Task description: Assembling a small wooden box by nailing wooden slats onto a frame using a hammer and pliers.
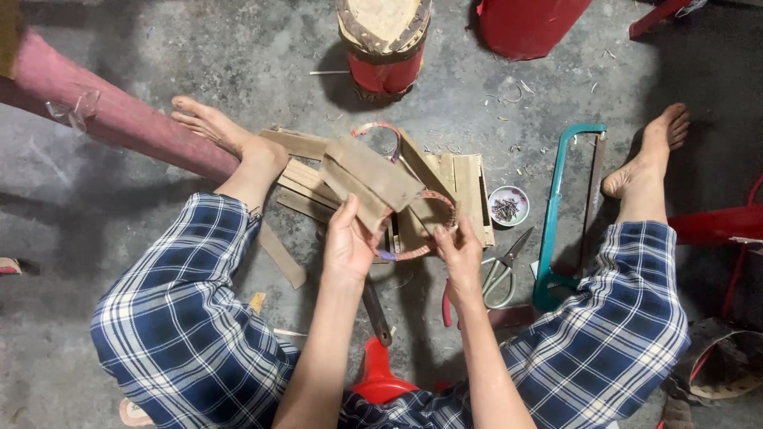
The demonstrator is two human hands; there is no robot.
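wooden slats [373,179] and hoop [433,226] held between both hands' fingers [350,218].

Matt raw wooden slats [373,179], rough grey concrete floor [199,63], metal scissors [501,274].

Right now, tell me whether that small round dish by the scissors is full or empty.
Not empty: the dish holds a dark heap of small nails covering its middle, with the white rim bare. It sits upright on the floor beside the scissors.

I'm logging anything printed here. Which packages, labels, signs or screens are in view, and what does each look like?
No packages, labels, signs or screens show.
Nearest thing to a container: small round dish of nails, right of the wooden slats, white with a pink rim.
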